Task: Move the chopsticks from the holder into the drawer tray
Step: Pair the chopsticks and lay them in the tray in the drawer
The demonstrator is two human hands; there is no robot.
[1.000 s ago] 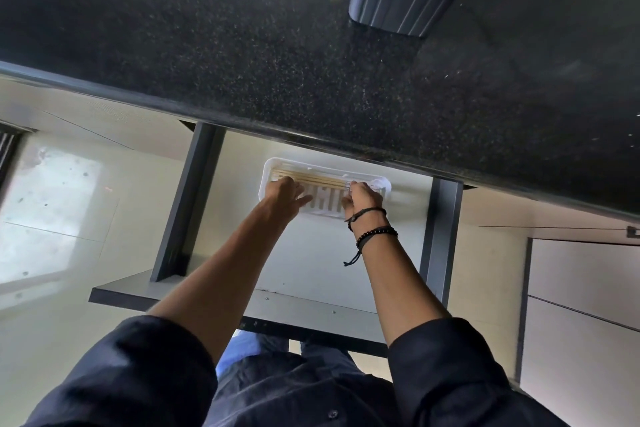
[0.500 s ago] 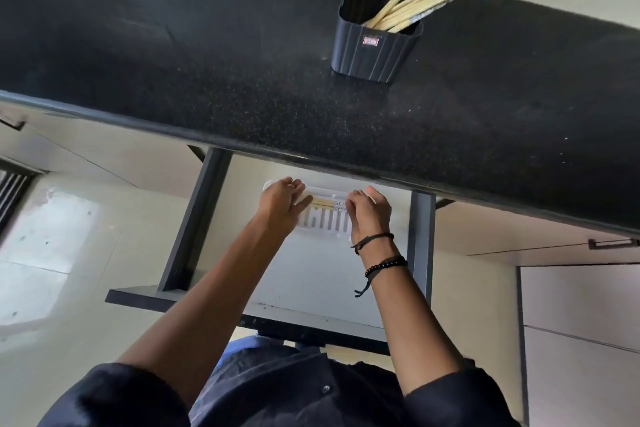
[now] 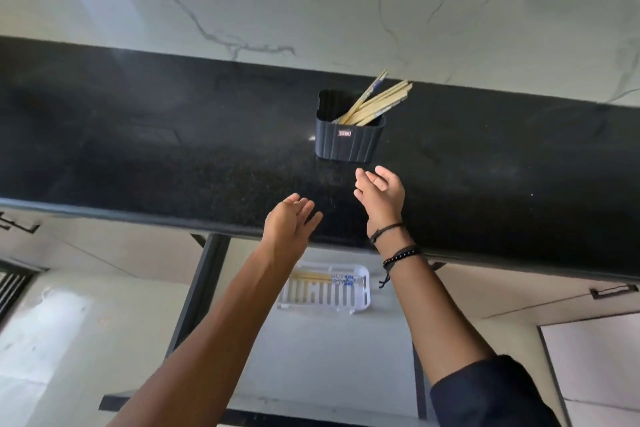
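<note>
A dark ribbed plastic holder (image 3: 347,140) is seen standing on the black speckled stone worktop (image 3: 173,149), close to the white veined marble wall (image 3: 311,0). A bundle of pale wooden chopsticks (image 3: 375,104) is leaned in it, tips slanted up and to the right over its rim (one of them carries a blue mark). Both bare hands are raised over the worktop, short of the holder and apart from it. The right hand (image 3: 381,192) — two dark bracelets (image 3: 394,243) are worn on its wrist — is held just below the holder, its grip spread loosely with the fingers parted and nothing in it. The left hand (image 3: 289,222) is placed lower and to the left, fingers extended together, grip likewise empty. Below the worktop edge, an open grey drawer (image 3: 329,357) is shown, and a white slotted plastic tray (image 3: 329,293) lies in it — a few chopsticks (image 3: 311,276) are laid along its far side.
</note>
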